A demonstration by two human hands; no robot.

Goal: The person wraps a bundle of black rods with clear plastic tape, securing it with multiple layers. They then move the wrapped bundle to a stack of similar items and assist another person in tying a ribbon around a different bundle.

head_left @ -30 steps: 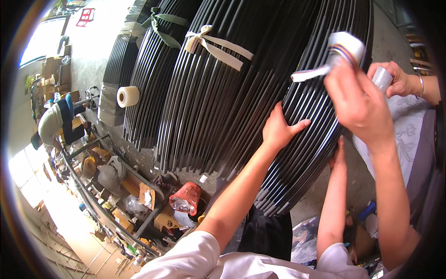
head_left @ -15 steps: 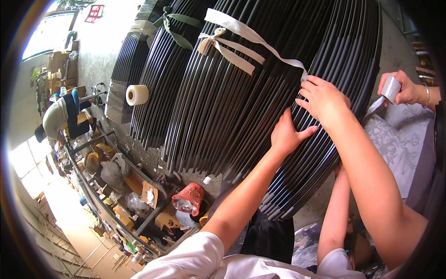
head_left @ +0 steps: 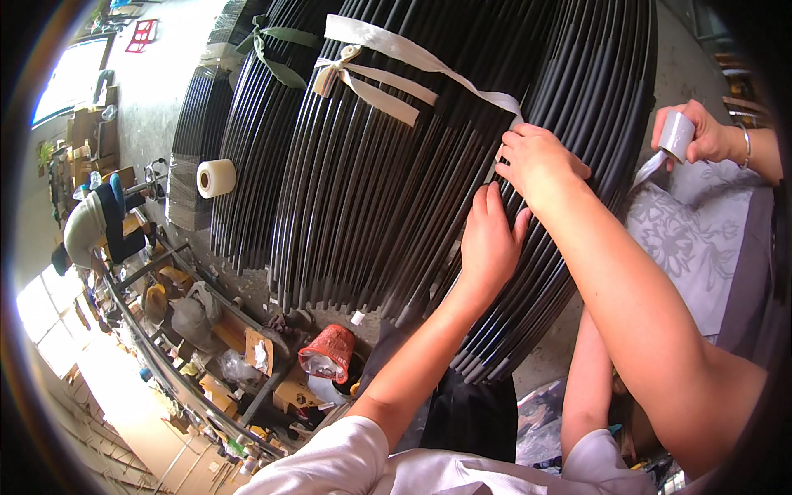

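My left hand (head_left: pixel 490 241) lies open on a big bundle of long black rods (head_left: pixel 355 214), fingers stretched out and thumb apart. My right forearm (head_left: pixel 587 379) reaches up behind the bundle's near right side, where my right hand is hidden. Just above my left hand, a co-worker's hand (head_left: pixel 536 161) presses on the rods beside the end of a white cloth strip (head_left: pixel 421 56). Another hand of the co-worker, wearing a bracelet, holds a small roll of clear film (head_left: pixel 678 136) with a length pulled off it.
A second cream strip (head_left: pixel 375 91) and a green strip (head_left: pixel 279 58) are tied around rods farther left. A cream roll (head_left: pixel 217 178) rests on the bundles. A red bucket (head_left: pixel 327 353) and a cluttered metal rack (head_left: pixel 177 351) stand at the lower left. Another person bends over beyond it.
The whole view has shifted, so the rods appear farther left. My left hand stays on the rods with its thumb drawn closer to the fingers. The film roll has tilted slightly.
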